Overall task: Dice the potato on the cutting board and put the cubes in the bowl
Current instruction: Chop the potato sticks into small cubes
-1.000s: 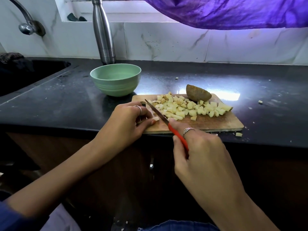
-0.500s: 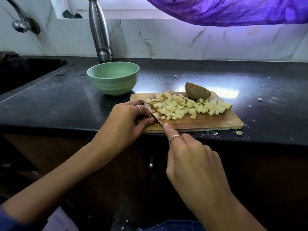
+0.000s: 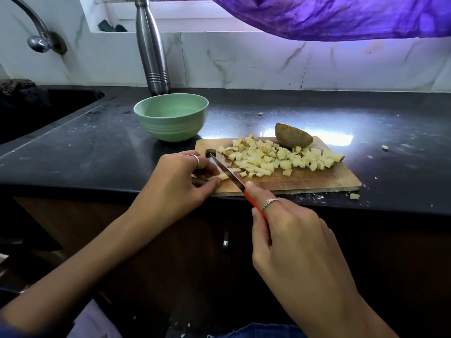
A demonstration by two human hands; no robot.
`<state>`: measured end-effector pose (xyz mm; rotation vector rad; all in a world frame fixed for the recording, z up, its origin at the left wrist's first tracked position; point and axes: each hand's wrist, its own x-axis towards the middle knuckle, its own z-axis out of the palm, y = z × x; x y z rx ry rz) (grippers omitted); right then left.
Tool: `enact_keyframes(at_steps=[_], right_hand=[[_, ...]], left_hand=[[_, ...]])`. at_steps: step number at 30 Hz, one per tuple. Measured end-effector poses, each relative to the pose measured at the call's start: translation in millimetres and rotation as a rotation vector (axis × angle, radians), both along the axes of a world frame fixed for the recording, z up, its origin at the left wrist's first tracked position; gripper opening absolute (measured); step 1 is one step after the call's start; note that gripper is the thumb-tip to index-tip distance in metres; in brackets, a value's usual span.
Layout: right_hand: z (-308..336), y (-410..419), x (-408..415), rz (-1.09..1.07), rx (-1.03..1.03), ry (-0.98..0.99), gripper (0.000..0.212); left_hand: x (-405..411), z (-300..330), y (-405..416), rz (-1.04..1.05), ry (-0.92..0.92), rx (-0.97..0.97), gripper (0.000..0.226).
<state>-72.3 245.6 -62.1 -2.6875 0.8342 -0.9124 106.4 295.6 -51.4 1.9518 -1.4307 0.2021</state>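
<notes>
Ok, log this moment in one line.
left hand pinches pale potato strip | right hand grips red-handled knife | green bowl without cubes

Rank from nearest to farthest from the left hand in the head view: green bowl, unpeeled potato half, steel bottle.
1. Green ceramic bowl, just behind the left hand.
2. Brown unpeeled potato half, on the board's far right.
3. Tall steel bottle, at the back wall.

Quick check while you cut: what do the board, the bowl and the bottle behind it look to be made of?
Cutting board: wood, matt brown, grain visible, a hanging hole at its left end.
Bowl: pale green, smooth satin finish with moulded ridges near the base; plastic or glazed ceramic, cannot tell which.
Bottle: brushed steel by its grey metallic sheen, with ringed grooves near the bottom.
</notes>
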Motion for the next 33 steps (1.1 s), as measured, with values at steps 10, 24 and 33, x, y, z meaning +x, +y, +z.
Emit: enact_keyframes(at_steps=[10, 24, 33], right_hand=[[-5, 0, 12, -0.063, -0.114, 0.137, 0.067], [7, 3, -4, -0.013, -0.009, 0.008, 0.044], [-3, 2, 1, 0.002, -0.042, 0.033, 0.045]], left_hand=[[-1, 1, 0, -0.016, 0.017, -0.007, 0.007], [-1, 1, 1, -0.014, 0.097, -0.011, 0.01], [2, 1, 1, -0.024, 0.122, -0.004, 0.006]])
